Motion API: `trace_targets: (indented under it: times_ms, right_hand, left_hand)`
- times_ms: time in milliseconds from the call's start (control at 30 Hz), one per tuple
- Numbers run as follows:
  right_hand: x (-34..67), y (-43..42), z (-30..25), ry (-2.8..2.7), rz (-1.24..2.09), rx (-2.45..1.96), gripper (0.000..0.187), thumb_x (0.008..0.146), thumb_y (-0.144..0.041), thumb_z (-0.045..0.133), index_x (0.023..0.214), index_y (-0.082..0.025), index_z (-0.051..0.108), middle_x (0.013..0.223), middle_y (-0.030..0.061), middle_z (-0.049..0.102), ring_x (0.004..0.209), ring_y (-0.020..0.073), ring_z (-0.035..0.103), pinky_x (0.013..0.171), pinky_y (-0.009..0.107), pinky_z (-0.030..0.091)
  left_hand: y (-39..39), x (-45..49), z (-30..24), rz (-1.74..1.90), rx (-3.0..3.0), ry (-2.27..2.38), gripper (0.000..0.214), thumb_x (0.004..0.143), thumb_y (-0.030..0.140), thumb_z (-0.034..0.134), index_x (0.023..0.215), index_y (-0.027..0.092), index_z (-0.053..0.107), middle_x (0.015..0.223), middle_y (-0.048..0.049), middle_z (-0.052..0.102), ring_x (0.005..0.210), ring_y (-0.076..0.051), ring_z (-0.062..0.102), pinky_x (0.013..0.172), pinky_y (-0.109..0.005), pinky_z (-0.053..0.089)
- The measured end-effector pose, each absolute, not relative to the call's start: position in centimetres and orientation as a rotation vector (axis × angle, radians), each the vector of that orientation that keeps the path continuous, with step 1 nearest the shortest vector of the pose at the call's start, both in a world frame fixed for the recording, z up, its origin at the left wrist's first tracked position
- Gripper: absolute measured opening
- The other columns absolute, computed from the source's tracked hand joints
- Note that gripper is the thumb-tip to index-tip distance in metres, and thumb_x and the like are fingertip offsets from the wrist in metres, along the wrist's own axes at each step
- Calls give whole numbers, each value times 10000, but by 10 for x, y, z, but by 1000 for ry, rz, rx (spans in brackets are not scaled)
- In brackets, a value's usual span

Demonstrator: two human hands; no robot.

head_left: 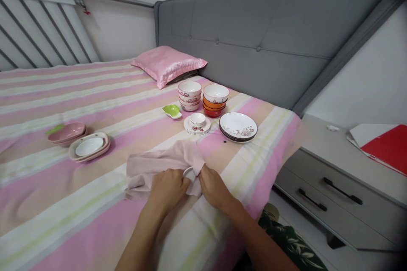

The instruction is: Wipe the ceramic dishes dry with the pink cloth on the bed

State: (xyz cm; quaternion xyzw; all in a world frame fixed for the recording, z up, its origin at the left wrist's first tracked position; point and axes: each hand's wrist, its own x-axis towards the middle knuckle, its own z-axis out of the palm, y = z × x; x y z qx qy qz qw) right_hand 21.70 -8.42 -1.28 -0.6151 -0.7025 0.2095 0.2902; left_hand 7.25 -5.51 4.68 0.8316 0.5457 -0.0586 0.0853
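A small white dish (188, 173), perhaps a saucer, shows only in part between my hands, the rest covered by a pale pink cloth (149, 167). My left hand (170, 188) is closed at the dish's left side, with its thumb near the rim and cloth around the fingers. On the other side, my right hand (212, 184) pinches a fold of the cloth over the dish's edge. Just beyond the hands sit small plates (206, 126) with little white bowls (197, 118) stacked on top.
Behind stand stacked bowls (190, 89), more bowls (216, 93), a green leaf-shaped dish (172, 111) and floral plates (238, 125). Pink dishes (68, 132) and oval dishes (106, 146) lie left on the striped bed (104, 216). A pillow (168, 62) and nightstand (318, 186) flank the headboard (241, 29).
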Motion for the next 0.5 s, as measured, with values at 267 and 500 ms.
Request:
trace_targets:
  times_ms: [267, 500]
  right_hand:
    - [217, -77, -21, -1356, 657, -1595, 196, 868, -199, 327, 960, -204, 500, 842, 53, 614, 850, 195, 574, 713, 317, 449]
    - [219, -81, -18, -1601, 621, -1623, 258, 860, -140, 307, 1054, -145, 478, 917, 106, 625, 827, 207, 580, 707, 302, 420]
  left_hand:
    - [-63, 93, 43, 56, 2311, 1687, 369, 893, 323, 252, 974, 154, 570, 861, -128, 687, 801, -260, 637, 642, -319, 381]
    - [-58, 78, 44, -39, 2393, 1434, 353, 899, 293, 234, 858, 160, 559, 846, -118, 674, 779, -244, 629, 637, -318, 378]
